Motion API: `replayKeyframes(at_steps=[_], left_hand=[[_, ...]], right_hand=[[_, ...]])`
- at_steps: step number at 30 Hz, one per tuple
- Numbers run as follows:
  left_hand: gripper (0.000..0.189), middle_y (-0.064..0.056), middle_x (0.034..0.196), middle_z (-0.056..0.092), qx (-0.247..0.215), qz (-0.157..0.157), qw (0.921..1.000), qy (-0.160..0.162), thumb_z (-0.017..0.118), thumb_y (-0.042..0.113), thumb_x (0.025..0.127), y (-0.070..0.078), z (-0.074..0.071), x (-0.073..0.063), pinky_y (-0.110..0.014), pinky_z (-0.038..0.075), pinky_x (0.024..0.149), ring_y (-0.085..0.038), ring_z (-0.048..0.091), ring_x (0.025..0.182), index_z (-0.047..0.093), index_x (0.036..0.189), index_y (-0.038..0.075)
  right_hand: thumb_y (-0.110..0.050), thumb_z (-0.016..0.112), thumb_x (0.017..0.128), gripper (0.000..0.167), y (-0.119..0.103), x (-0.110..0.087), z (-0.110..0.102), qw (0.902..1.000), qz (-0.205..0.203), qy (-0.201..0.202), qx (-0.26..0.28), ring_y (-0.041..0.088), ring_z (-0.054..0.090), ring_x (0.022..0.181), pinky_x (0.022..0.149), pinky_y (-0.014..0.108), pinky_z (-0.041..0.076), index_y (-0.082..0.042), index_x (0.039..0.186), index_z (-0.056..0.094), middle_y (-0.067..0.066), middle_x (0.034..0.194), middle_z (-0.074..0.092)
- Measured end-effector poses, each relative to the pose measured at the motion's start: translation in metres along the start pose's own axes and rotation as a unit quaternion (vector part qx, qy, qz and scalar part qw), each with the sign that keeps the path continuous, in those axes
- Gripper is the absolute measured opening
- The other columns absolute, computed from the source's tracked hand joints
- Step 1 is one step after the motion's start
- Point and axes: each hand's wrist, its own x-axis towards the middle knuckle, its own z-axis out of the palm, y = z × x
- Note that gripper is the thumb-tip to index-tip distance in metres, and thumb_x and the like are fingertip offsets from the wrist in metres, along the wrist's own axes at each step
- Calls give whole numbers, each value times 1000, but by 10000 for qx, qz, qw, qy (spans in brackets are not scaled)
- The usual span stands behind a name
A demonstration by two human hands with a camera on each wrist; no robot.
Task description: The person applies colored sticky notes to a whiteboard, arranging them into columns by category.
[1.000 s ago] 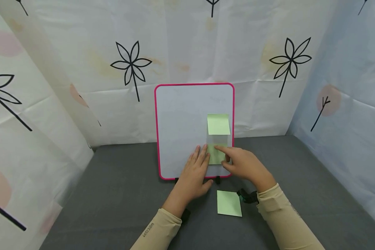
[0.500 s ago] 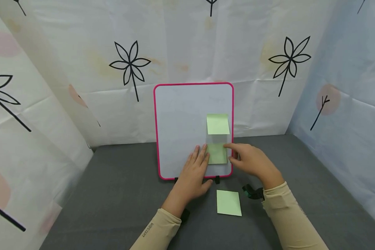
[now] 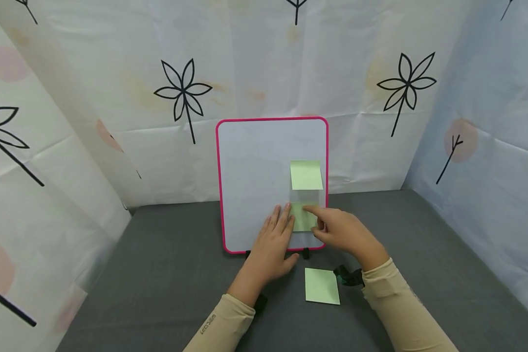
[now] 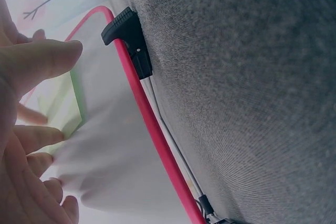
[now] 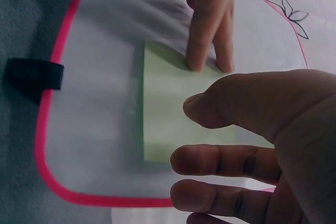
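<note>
A whiteboard (image 3: 255, 171) with a pink frame stands upright, with a light green sticky note (image 3: 306, 175) on its right side. Below that lies a second sticky note (image 3: 300, 224), stuck flat to the board. My left hand (image 3: 268, 252) rests its straight fingertips at the left edge of this lower note. From the right, my right hand (image 3: 347, 234) touches the note's upper part with an extended index finger, its other fingers bent. The right wrist view shows the lower note (image 5: 163, 114) lying smooth, partly covered by the thumb and fingers.
Another light green sticky note or pad (image 3: 322, 286) lies on the dark grey table (image 3: 167, 283) in front of the board. Black stand feet (image 4: 128, 30) hold the board's lower edge. Patterned cloth (image 3: 264, 73) hangs behind and at both sides.
The right index finger slid right to the lower note's upper right corner, then came back left onto the note. The left hand stayed in place.
</note>
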Motion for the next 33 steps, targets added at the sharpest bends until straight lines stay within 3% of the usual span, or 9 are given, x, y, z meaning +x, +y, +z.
replayKeyframes(at_steps=[8,21,27,33], left_hand=[[96,-10,180,5,75,31,10000,58,80,44,93,-1,1,-1,-54,22,132,-34,4,167,32,166,3],[97,-7,180,-1,-10,-35,10000,-74,79,43,94,-1,1,1,-52,17,133,-32,-1,167,29,167,5],[96,-10,180,4,-68,8,10000,31,81,41,92,1,-1,0,-54,21,132,-34,3,167,32,166,3],[96,-11,180,7,58,37,10000,53,80,42,93,3,-3,-2,-55,22,131,-35,5,167,33,166,2]], right_hand=[[-11,75,95,68,-7,3,5,9993,171,-312,-71,5,47,63,59,25,43,-16,158,52,-8,77,57],[-13,76,95,53,5,-3,-9,9985,466,-90,-256,7,48,63,60,28,44,-11,147,63,-6,76,58],[-9,75,93,55,0,-1,-5,9996,221,-73,-159,6,46,62,59,26,43,-9,147,61,-6,72,55],[-9,74,94,67,-6,1,4,9995,62,-280,-101,4,45,61,58,24,41,-14,157,52,-8,73,55]])
